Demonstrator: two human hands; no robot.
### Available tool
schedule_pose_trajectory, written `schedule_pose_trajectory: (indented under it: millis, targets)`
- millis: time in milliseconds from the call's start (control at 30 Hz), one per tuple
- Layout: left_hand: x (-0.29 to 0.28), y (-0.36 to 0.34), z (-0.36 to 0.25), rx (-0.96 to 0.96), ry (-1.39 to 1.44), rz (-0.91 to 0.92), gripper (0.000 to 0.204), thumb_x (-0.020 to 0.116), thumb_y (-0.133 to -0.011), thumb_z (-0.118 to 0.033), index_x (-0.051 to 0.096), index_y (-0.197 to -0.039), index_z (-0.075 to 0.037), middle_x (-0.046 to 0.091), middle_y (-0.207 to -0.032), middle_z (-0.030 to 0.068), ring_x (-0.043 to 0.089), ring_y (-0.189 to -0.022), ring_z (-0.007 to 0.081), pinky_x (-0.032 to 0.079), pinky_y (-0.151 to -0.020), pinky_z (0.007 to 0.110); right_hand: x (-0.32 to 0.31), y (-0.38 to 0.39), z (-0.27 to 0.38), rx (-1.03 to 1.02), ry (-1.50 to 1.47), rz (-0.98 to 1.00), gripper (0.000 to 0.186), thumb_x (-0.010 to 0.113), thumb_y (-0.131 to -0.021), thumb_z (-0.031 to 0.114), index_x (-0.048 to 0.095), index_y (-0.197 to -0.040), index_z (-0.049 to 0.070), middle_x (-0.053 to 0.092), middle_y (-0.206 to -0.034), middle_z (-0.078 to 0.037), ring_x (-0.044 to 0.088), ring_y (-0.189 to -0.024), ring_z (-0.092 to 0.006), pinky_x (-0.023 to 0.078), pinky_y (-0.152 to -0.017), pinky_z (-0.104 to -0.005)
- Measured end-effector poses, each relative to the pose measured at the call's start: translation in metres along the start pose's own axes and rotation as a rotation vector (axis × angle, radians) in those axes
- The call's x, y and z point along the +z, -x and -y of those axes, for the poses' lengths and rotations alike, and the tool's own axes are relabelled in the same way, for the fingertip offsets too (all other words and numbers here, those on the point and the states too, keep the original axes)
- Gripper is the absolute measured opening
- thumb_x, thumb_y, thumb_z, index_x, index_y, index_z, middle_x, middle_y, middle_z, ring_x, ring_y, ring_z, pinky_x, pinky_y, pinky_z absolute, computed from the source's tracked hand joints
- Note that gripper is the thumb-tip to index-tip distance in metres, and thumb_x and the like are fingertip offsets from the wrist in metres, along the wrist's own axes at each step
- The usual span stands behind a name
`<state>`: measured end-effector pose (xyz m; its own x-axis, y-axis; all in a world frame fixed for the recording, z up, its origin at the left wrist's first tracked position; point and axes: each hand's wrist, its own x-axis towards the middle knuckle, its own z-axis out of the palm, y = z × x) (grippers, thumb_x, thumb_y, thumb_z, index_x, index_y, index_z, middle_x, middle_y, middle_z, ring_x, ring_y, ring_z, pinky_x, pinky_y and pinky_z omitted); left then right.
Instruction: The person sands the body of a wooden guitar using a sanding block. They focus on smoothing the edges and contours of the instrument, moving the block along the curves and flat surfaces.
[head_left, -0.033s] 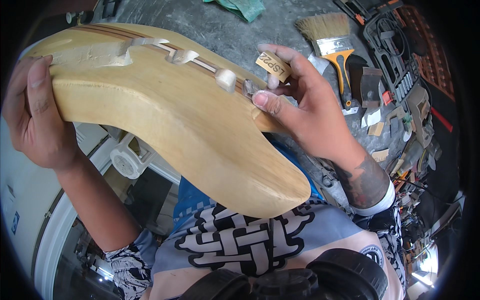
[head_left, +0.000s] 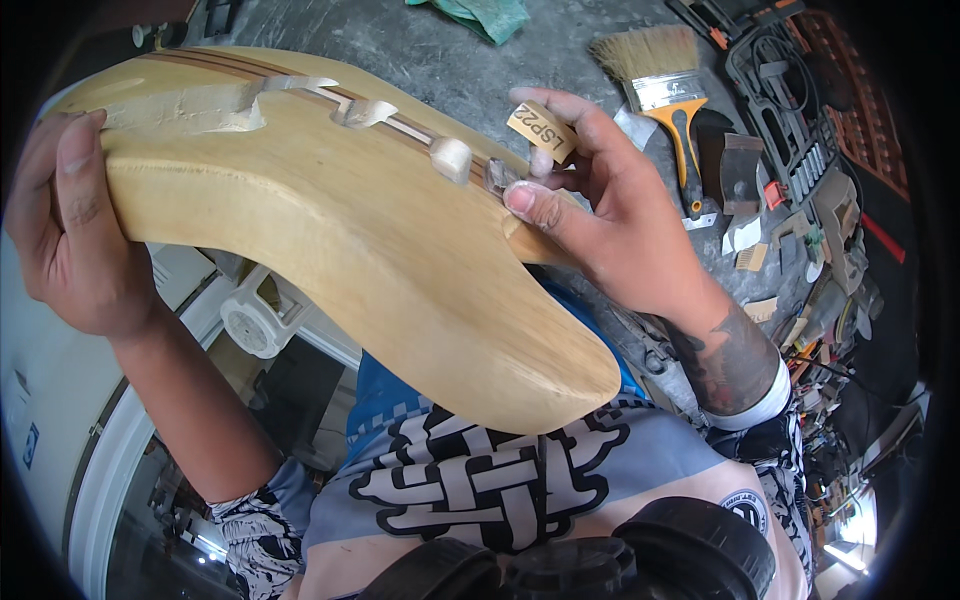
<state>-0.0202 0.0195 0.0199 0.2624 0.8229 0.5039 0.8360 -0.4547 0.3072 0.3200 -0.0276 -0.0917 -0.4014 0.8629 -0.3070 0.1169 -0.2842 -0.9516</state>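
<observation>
An unfinished electric guitar body [head_left: 380,240] of pale wood with darker stripes is held tilted in front of me. Cavities and a narrow channel [head_left: 405,128] are cut into its face. My left hand [head_left: 85,230] wraps round its edge at the far left, thumb on top. In my right hand [head_left: 625,205], a small folded piece of sandpaper [head_left: 543,131], tan printed backing outward, sits between the fingers. The right thumb presses on the wood by the cutout, next to the last small cavity [head_left: 499,176]. The underside of the body is hidden.
On the grey worktop [head_left: 560,60] lie a wide paintbrush [head_left: 675,100], a green cloth [head_left: 485,15] and scraps of sandpaper [head_left: 752,257]. An opened tool case [head_left: 790,110] and cluttered small parts line the right side. A white plastic stool [head_left: 258,320] stands below the guitar body.
The fingers of my right hand, with the sandpaper, have shifted very slightly to the left. The guitar body and my left hand are almost unchanged.
</observation>
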Motion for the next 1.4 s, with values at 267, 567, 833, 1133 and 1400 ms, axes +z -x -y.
schedule_pose_trajectory:
  millis: [267,567,833,1133,1400]
  targets:
    - [-0.001,-0.006,0.002,0.178,-0.166,0.017,0.017,0.056,-0.101,-0.002,0.071,-0.099,0.006,0.072,-0.103,0.0143,0.066,-0.101,0.0247,0.046,-0.103,0.044,-0.004,0.011,0.0,-0.072,0.06,-0.074,0.072,0.082,-0.086,0.012,0.047,-0.149,0.013,0.056,-0.102,-0.005,0.06,-0.092,-0.0141,0.055,-0.086,-0.0307]
    - [0.002,-0.01,0.005,0.149,-0.034,0.012,0.011,0.066,-0.095,-0.003,0.071,-0.094,0.007,0.069,-0.096,0.0134,0.063,-0.091,0.0236,0.049,-0.089,0.035,0.003,-0.027,0.011,-0.196,0.198,0.007,0.072,0.083,-0.085,0.014,0.049,-0.149,0.013,0.055,-0.105,-0.005,0.056,-0.096,-0.0145,0.051,-0.091,-0.0312]
    - [-0.003,-0.004,0.001,0.162,-0.119,0.007,0.008,0.069,-0.094,-0.003,0.072,-0.095,0.004,0.069,-0.099,0.0119,0.064,-0.095,0.0248,0.049,-0.093,0.037,-0.023,0.025,0.004,-0.263,0.279,-0.131,0.076,0.08,-0.082,0.005,0.047,-0.15,0.012,0.056,-0.114,-0.008,0.057,-0.094,-0.0166,0.052,-0.089,-0.0319]
    - [0.007,-0.007,-0.001,0.184,-0.098,-0.05,0.008,0.074,-0.092,-0.008,0.072,-0.092,-0.001,0.068,-0.098,0.0097,0.062,-0.099,0.0255,0.047,-0.099,0.04,-0.081,0.037,-0.034,0.21,0.683,-0.327,0.064,0.071,-0.091,0.013,0.045,-0.15,0.009,0.065,-0.113,-0.019,0.065,-0.091,-0.0268,0.055,-0.085,-0.0377]
    - [0.008,-0.002,-0.006,0.145,-0.154,-0.074,0.009,0.074,-0.091,-0.013,0.071,-0.091,-0.005,0.068,-0.1,0.0067,0.056,-0.11,0.0263,0.041,-0.109,0.045,-0.077,0.001,-0.024,-0.363,1.198,-0.43,0.042,0.069,-0.091,0.015,0.062,-0.13,0.001,0.066,-0.124,-0.022,0.064,-0.11,-0.0406,0.052,-0.097,-0.0462]
